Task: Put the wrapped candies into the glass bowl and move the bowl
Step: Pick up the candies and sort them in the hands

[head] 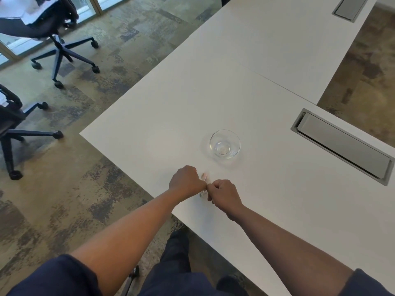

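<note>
Single head view, angled down over the table (245, 86).

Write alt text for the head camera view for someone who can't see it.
Two bare hands, left hand and right hand, curl together over small wrapped candies near the edge of a white rectangular table. An empty clear glass bowl stands just beyond them.

Empty clear glass bowl (224, 144) upright; wrapped candies (204, 176) lie near it.
</note>
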`<state>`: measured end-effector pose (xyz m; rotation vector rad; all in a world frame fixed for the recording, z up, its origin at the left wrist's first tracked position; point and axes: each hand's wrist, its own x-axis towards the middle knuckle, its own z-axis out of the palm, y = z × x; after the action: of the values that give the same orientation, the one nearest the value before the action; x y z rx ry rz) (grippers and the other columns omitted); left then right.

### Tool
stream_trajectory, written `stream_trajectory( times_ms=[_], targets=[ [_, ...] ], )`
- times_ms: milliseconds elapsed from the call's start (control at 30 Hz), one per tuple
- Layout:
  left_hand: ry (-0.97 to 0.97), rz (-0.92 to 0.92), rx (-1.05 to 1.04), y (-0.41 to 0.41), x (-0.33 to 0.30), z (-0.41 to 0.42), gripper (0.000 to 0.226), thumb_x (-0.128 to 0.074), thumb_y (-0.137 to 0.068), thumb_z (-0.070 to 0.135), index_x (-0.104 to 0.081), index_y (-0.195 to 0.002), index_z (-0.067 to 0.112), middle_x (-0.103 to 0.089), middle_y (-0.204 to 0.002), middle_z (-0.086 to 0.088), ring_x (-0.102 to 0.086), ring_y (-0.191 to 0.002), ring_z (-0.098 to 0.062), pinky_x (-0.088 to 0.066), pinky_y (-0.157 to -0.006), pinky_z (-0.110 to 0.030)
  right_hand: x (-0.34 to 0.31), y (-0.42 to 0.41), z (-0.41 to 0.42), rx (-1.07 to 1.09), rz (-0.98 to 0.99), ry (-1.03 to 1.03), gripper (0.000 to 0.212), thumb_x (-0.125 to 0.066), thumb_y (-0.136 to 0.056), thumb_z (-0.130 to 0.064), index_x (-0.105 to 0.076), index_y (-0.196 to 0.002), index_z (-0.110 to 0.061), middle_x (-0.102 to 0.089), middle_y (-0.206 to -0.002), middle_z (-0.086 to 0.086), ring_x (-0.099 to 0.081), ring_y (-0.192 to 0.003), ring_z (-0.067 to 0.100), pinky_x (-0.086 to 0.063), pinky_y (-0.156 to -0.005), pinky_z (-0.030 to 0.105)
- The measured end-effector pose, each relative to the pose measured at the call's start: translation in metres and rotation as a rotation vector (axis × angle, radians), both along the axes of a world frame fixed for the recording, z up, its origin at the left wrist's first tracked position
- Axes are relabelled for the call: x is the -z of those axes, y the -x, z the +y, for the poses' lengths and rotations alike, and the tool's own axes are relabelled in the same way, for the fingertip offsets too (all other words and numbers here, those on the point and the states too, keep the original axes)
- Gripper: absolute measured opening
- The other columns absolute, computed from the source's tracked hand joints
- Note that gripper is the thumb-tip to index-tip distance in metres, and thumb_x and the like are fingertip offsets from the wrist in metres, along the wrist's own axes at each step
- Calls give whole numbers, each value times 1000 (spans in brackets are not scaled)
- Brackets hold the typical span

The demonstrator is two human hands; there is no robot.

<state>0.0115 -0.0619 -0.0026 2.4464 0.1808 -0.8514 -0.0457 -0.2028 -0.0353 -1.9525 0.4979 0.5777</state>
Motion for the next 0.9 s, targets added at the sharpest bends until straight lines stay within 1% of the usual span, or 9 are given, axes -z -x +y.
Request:
stream_trajectory(
  times_ms=[100, 200, 333, 400, 467, 567, 700, 800, 900],
  targets=[
    [5, -6, -13, 1, 2, 0, 20, -70, -71, 28, -56, -77, 15, -66, -78, -2, -58, -65, -20, -44, -56, -28, 2, 2, 3, 22, 1, 5, 38, -55, -83, -33, -61, -67, 1, -74, -66, 8, -57, -53, 14, -45, -54, 30],
    [63, -14, -15, 1, 6, 5, 28, -77, -70, 32, -58, -85, 18, -63, -80, 4, -54, -66, -16, -43, -57, -29, 3, 2, 0, -16, 1, -5, 37, -57, -88, -33, -65, -70, -2, -75, -69, 6, -60, -58, 15, -47, -56, 31],
    [68, -47, 54, -2, 7, 3, 18, -77, -71, 25, -68, -85, 19, -66, -85, 7, -65, -79, -17, -56, -68, -34, 1, 3, -4, -75, -6, -20, 35, -55, -90, -33, -67, -68, -8, -75, -70, 0, -63, -63, 14, -50, -61, 33],
    [58, -89, 53, -2, 6, 1, 8, -72, -73, 19, -70, -80, 18, -68, -81, 7, -68, -77, -18, -57, -63, -33, -1, 3, -4, -38, -6, -24, 35, -56, -89, -33, -64, -61, -12, -74, -68, 2, -60, -59, 14, -48, -59, 33],
    [49, -119, 14, -2, 6, 0, 2, -69, -74, 19, -68, -75, 20, -67, -77, 9, -66, -72, -17, -48, -55, -27, -2, 3, -3, 41, -1, -23, 34, -56, -83, -35, -58, -56, -14, -74, -66, 8, -56, -55, 16, -45, -57, 33],
    [43, -136, -26, 0, 5, 1, 4, -67, -76, 20, -65, -73, 18, -67, -78, 5, -65, -71, -18, -43, -54, -26, -2, 3, -3, 110, 32, -5, 27, -55, -75, -33, -54, -58, -12, -73, -65, 15, -52, -51, 18, -44, -57, 35],
    [68, -108, 17, 4, 3, 0, 16, -62, -77, 12, -56, -64, 19, -63, -72, 4, -61, -66, -19, -40, -52, -26, -1, 0, -3, -4, 39, 93, 33, -63, -71, -46, -50, -65, -16, -61, -66, 1, -52, -57, 18, -42, -56, 33],
    [56, -100, 71, 4, 2, 1, 23, -61, -83, 13, -55, -62, 20, -63, -69, 3, -61, -66, -21, -40, -52, -26, -1, -5, -2, -96, -3, 202, 41, -65, -73, -59, -56, -77, -19, -65, -75, -6, -60, -66, 16, -41, -56, 31],
    [40, -105, 128, 3, -1, 2, 24, -62, -89, 19, -59, -65, 19, -65, -69, 2, -65, -70, -23, -40, -53, -26, -2, -11, -3, -169, -54, 291, 30, -62, -84, -49, -59, -75, -20, -66, -75, -5, -63, -72, 21, -45, -59, 34]
  ],
)
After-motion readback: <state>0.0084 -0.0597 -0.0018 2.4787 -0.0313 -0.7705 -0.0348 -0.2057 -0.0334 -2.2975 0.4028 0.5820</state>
